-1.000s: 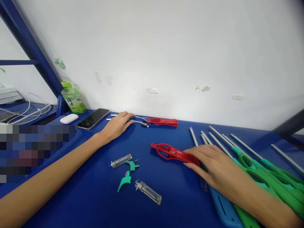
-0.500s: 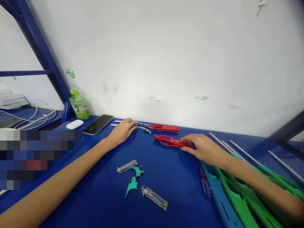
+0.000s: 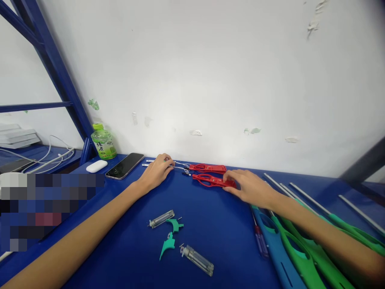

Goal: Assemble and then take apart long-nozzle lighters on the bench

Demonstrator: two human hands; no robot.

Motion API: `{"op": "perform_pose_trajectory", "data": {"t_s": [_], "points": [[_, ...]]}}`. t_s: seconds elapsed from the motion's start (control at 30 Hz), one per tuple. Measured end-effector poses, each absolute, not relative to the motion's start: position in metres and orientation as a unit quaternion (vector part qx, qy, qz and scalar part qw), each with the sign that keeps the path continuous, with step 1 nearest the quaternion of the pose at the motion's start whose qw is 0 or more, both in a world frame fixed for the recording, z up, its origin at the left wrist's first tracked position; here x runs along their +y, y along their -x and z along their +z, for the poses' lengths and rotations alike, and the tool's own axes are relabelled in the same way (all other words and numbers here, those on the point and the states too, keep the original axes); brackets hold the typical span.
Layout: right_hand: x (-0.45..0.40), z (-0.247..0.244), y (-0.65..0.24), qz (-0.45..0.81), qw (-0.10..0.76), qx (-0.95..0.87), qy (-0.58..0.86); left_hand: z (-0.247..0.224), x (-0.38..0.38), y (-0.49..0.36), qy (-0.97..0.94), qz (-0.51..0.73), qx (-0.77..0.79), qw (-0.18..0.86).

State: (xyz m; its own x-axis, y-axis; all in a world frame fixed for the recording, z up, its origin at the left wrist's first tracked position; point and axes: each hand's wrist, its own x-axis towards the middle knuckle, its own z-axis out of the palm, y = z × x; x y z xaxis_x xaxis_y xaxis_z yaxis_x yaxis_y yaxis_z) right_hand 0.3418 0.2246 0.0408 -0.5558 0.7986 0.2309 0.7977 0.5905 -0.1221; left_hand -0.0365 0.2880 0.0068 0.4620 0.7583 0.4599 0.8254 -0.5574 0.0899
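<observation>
Looks like glossy, hard plastic on the long red shells with open loops, toward five o'clock. Gleams like smooth metal on the thin short silvery rods at half past eight and the long straight grey tubes between three and four. Appears smooth and clear on the transparent plastic cylinders, at six and seven; matter on the curved teal plastic pieces, between them. Shines dark and glassy on the flat black phone, between eight and nine. Seems smooth, with a soft sheen, across the blue tabletop at seven; matt, with rough flaked patches, on the white wall at twelve.
</observation>
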Motion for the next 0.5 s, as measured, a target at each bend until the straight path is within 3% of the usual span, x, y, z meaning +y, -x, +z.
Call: {"op": "perform_pose_trajectory", "data": {"t_s": [0.5], "points": [[0.239,0.049,-0.332,0.001,0.125,-0.925,0.36,0.01,0.296,0.035,0.871,-0.215,-0.44,0.025]]}}
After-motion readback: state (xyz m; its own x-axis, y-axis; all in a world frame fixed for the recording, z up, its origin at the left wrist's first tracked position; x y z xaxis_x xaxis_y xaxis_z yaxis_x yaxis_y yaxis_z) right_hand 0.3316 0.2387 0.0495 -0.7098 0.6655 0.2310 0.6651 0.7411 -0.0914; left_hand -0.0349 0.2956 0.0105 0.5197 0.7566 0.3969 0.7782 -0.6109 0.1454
